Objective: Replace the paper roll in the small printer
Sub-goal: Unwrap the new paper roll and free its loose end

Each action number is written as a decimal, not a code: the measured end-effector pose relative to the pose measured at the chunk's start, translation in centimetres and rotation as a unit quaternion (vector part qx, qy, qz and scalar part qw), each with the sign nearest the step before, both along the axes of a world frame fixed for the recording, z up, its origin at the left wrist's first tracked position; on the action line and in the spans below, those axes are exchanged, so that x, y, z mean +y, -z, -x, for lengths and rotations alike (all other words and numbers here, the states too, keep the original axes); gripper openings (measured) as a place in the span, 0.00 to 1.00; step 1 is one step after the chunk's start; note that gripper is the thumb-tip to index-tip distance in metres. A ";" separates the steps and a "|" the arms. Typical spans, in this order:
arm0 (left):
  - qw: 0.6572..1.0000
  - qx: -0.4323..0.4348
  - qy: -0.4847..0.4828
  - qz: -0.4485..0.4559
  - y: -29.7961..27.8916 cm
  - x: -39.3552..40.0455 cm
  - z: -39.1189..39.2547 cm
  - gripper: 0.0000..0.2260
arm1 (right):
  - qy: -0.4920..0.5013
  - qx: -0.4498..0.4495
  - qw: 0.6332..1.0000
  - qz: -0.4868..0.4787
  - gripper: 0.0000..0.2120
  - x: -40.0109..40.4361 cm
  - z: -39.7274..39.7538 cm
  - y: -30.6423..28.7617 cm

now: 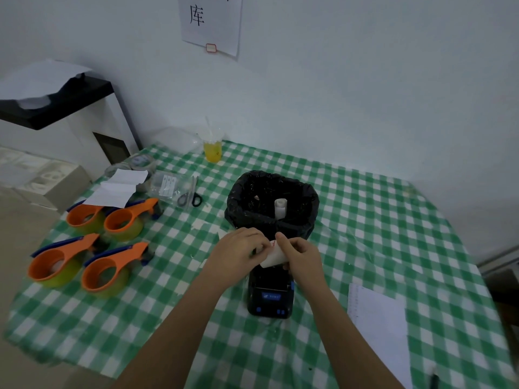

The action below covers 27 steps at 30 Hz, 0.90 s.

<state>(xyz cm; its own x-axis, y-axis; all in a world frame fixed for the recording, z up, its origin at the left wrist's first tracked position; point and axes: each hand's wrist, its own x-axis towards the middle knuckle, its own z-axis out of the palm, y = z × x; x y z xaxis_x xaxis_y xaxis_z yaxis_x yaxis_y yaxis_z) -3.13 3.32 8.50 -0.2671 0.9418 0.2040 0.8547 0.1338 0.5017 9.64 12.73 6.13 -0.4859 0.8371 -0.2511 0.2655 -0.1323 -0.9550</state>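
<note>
Left hand (238,252) and right hand (302,258) meet above the printer (271,297), both pinching the new paper roll (273,255). Behind the printer, the bin (311,209) holds a used roll. Free the leading edge squarely; avoid tearing before seating it.

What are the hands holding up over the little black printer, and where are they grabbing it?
Both hands hold a white paper roll above the printer. The left hand pinches its left end, and the right hand grips its right end.
</note>
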 end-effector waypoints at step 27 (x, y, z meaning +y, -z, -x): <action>0.969 -0.223 -0.068 0.084 0.1 1.8 1.5 0.05 | -0.123 0.028 0.992 0.006 0.10 1.7 -0.6 1.1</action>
